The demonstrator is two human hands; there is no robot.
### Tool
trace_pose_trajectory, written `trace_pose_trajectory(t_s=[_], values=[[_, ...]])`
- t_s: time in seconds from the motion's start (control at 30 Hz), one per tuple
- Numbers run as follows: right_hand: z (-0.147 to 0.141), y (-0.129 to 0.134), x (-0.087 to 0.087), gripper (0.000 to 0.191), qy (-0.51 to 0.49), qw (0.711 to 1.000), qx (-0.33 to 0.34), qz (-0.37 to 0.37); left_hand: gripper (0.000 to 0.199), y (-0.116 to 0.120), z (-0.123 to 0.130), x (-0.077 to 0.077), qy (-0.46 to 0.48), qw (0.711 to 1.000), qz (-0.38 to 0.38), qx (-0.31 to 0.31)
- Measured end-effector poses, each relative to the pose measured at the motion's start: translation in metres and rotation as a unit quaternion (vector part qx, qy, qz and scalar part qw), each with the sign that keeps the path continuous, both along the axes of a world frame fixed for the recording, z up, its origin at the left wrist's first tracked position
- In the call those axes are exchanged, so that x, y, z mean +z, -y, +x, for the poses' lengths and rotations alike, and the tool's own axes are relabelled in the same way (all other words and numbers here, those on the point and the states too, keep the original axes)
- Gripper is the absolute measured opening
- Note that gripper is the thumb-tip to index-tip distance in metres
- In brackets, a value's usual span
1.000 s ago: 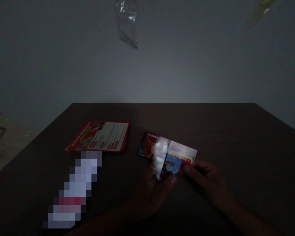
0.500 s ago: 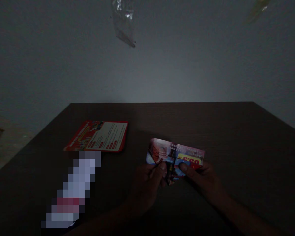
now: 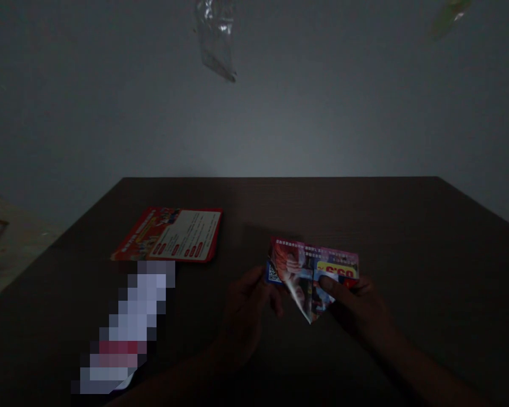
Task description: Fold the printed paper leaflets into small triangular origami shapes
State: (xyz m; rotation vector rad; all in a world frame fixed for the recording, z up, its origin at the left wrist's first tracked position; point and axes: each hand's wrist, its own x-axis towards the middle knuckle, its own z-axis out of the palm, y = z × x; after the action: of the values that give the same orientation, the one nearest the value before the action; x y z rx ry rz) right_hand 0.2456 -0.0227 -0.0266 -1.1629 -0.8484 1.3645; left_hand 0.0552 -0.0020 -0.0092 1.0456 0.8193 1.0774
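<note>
Dim room: a pale wall (image 3: 322, 113) rises behind a dark tabletop (image 3: 322, 209). A folded, printed leaflet (image 3: 294, 265) sits between the hands. The right hand (image 3: 367, 311) pinches it, thumb on top. The left hand (image 3: 244, 311), its thumb on the paper half a second ago, is now at the left edge; I can't tell whether it grips. Beyond it, leftward, lies a red printed sheet (image 3: 186, 232).

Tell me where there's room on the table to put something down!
Bare tabletop lies between the folded flyer and the wall, and right of the right hand. It's crowded at left, with the red leaflet and pixelated item, and around the left hand.
</note>
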Motion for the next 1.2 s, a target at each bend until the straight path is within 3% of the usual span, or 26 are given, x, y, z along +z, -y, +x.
trace_pose_trajectory(t_s=[0.27,0.77,1.2], values=[[0.004,0.001,-0.006,0.014,0.04,0.999,-0.004,0.004,0.035,0.0,0.001,0.0,-0.009,1.0,-0.009,0.014],[0.0,0.004,0.014,0.02,0.128,0.992,-0.004,0.012,0.032,0.001,0.0,0.008,-0.101,0.993,0.061,0.011],[-0.005,0.004,0.027,0.025,0.19,0.981,0.002,0.034,0.037,-0.002,0.003,0.012,-0.157,0.986,0.011,0.047]])
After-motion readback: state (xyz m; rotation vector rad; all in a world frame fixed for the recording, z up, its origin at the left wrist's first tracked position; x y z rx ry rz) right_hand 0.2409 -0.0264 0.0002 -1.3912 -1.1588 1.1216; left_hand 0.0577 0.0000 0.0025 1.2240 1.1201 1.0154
